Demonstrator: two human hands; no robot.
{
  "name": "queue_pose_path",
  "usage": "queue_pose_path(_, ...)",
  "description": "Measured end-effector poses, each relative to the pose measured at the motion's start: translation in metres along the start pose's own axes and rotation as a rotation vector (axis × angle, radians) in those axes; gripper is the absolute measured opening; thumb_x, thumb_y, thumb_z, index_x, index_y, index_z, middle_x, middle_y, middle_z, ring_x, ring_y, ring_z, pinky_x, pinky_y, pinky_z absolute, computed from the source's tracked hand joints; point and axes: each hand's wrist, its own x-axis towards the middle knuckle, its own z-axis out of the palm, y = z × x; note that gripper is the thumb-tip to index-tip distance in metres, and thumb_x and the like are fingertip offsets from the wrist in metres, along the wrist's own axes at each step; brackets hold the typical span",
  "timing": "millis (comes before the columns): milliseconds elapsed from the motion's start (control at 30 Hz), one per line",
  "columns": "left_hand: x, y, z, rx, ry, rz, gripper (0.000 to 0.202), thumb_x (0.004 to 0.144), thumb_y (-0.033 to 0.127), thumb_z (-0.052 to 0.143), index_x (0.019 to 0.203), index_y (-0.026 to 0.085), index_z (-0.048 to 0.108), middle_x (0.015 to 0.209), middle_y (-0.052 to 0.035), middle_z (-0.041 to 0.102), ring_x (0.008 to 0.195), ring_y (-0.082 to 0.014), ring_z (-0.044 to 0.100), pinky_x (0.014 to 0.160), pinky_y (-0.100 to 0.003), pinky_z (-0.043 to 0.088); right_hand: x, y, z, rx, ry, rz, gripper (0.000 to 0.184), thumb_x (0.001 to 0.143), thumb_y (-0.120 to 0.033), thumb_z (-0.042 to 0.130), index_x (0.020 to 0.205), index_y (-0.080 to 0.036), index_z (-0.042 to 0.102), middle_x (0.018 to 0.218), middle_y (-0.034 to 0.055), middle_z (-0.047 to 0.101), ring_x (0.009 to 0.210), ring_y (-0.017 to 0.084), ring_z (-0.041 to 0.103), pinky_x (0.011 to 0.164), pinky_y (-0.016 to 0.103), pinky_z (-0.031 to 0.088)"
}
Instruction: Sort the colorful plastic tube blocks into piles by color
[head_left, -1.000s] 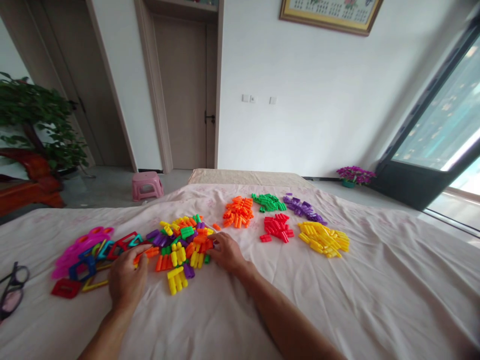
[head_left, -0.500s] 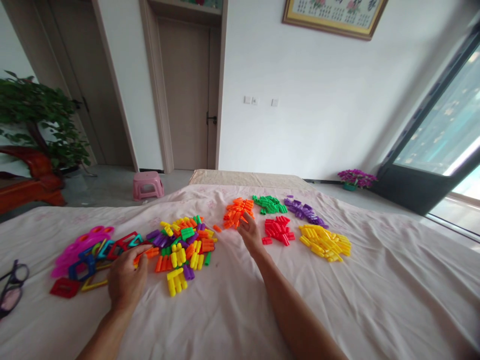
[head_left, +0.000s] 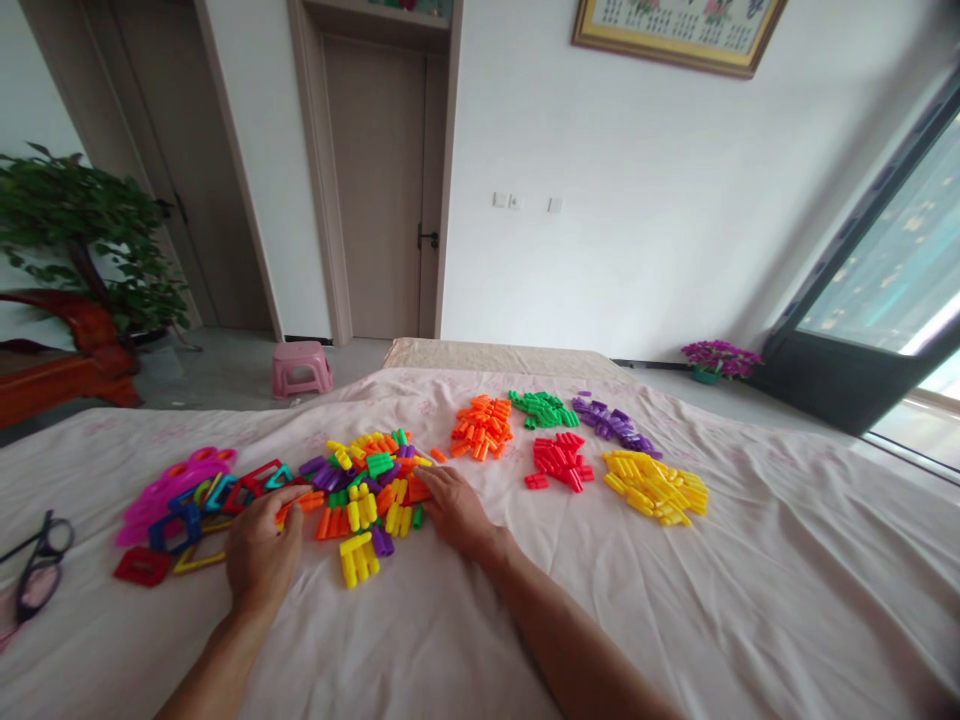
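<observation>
My left hand (head_left: 262, 545) is closed on an orange plastic building block (head_left: 306, 502) at the left edge of a mixed-colour pile of blocks (head_left: 361, 507). A bit of yellow shows by its fingers. My right hand (head_left: 456, 510) lies over the right edge of that pile, palm down with fingers stretched out, touching the blocks there; its thumb is hidden. Beyond it are sorted heaps: orange blocks (head_left: 481, 428), green blocks (head_left: 543, 408), purple blocks (head_left: 616, 425), red blocks (head_left: 559, 461) and yellow blocks (head_left: 656, 487).
Left of the pile lie magnetic frame tiles (head_left: 174, 530), a pink scalloped toy piece (head_left: 161, 495) and eyeglasses (head_left: 41, 570). A wrinkled pale cloth (head_left: 750, 600) covers the surface. A pink stool (head_left: 301, 370) stands on the floor behind.
My right hand has moved left and nearer, from the orange heap to the right edge of the mixed pile. The left hand keeps its orange block in about the same place.
</observation>
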Motion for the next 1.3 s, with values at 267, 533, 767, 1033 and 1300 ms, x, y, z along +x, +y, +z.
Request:
queue_pose_path(267,0.0,-0.005,0.003,-0.002,0.003,0.01,0.032,0.087,0.031,0.047,0.103,0.021,0.073,0.106,-0.0063,0.075,0.101,-0.0245,0.067,0.096,-0.037,0.047,-0.003,-0.003,-0.005,-0.043,0.074,0.112,0.024,0.098,-0.026,0.054,0.116,-0.023,0.069,0.108,0.0066,0.073,0.098,0.021,0.062,0.09,0.031,0.047)
queue_pose_path(533,0.001,-0.002,0.002,-0.002,0.001,0.005,0.033,0.088,0.032,0.046,0.102,0.021,0.073,0.106,-0.0064,0.075,0.101,-0.025,0.067,0.096,-0.038,0.047,-0.002,0.031,-0.02,0.171,0.305,0.482,0.031,0.093,-0.04,0.052,0.072,-0.019,0.059,0.068,0.0004,0.063,0.061,0.013,0.054,0.056,0.022,0.037)
queue_pose_path(767,0.001,-0.004,0.004,-0.002,-0.002,0.003,0.033,0.087,0.032,0.047,0.104,0.021,0.073,0.107,-0.0064,0.075,0.101,-0.025,0.067,0.095,-0.038,0.047,0.01,0.057,-0.039,0.848,0.495,0.528,0.051,0.075,-0.057,0.071,0.105,-0.016,0.069,0.106,0.0131,0.073,0.085,0.021,0.069,0.07,0.031,0.054)
queue_pose_path(1033,0.001,-0.003,0.003,0.0,-0.012,0.006,0.032,0.088,0.031,0.047,0.103,0.02,0.073,0.106,-0.0067,0.075,0.101,-0.0246,0.066,0.097,-0.038,0.047,0.002,0.048,-0.022,0.602,0.318,0.414,0.031,0.081,-0.038,0.068,0.104,-0.018,0.074,0.096,0.0078,0.076,0.085,0.021,0.069,0.077,0.033,0.053)
queue_pose_path(1300,0.001,0.002,0.001,-0.002,-0.009,-0.011,0.032,0.088,0.031,0.047,0.103,0.02,0.073,0.107,-0.0067,0.075,0.102,-0.0249,0.066,0.097,-0.038,0.047,-0.002,0.001,-0.012,-0.158,-0.109,0.158,0.039,0.088,-0.037,0.072,0.126,-0.028,0.067,0.112,0.0069,0.068,0.104,0.024,0.059,0.088,0.032,0.048)
